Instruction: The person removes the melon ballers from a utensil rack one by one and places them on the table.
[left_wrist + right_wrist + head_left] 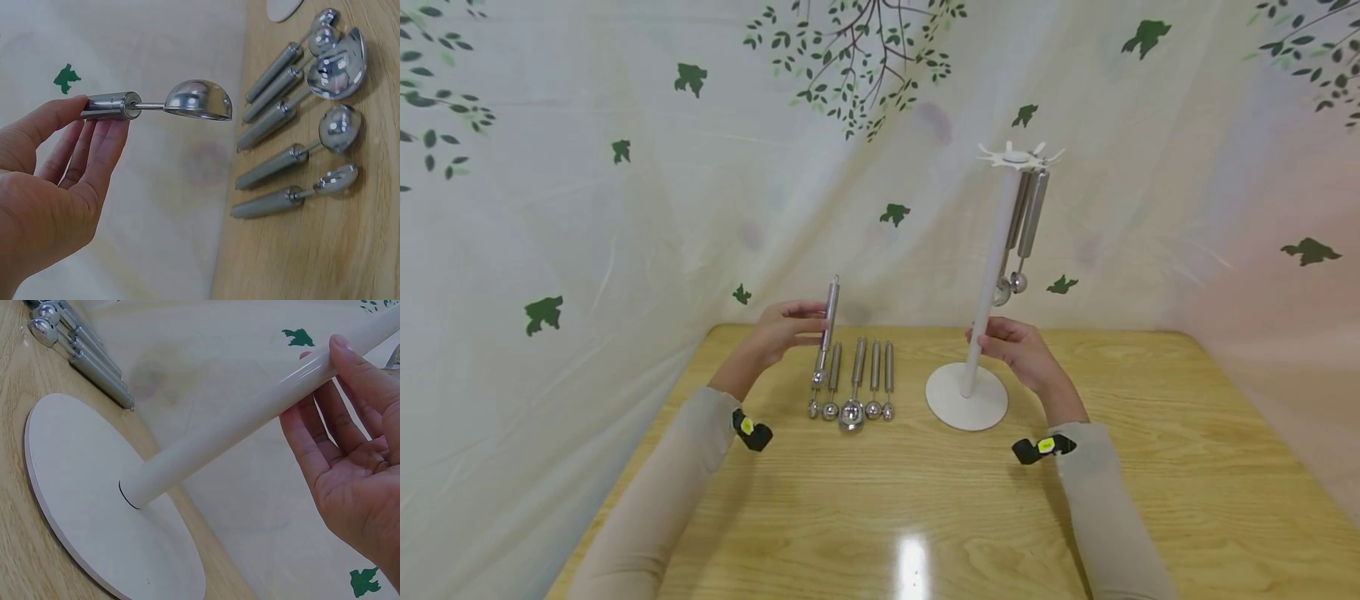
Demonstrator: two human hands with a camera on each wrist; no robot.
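In the head view my left hand [778, 333] pinches the tubular handle of a steel scoop [831, 310] above the table, its hanging end up and its bowl down. The left wrist view shows its round, hollow bowl [197, 100], with thumb and fingers on the handle. Below it several steel scoops [852, 414] of different bowl sizes lie in a row. To the right stands a white hanging rack [991, 300]. My right hand [1024, 354] holds its pole [250, 422] low down, thumb on one side and fingers on the other. Steel utensils [1033, 217] hang from the rack's far right hooks.
The rack's round white base [943, 398] rests on the wooden table [925, 483], right of the scoop row. White prongs [1017, 158] spread out at the rack's top. A pale curtain [625, 233] printed with leaves hangs behind the table's back edge.
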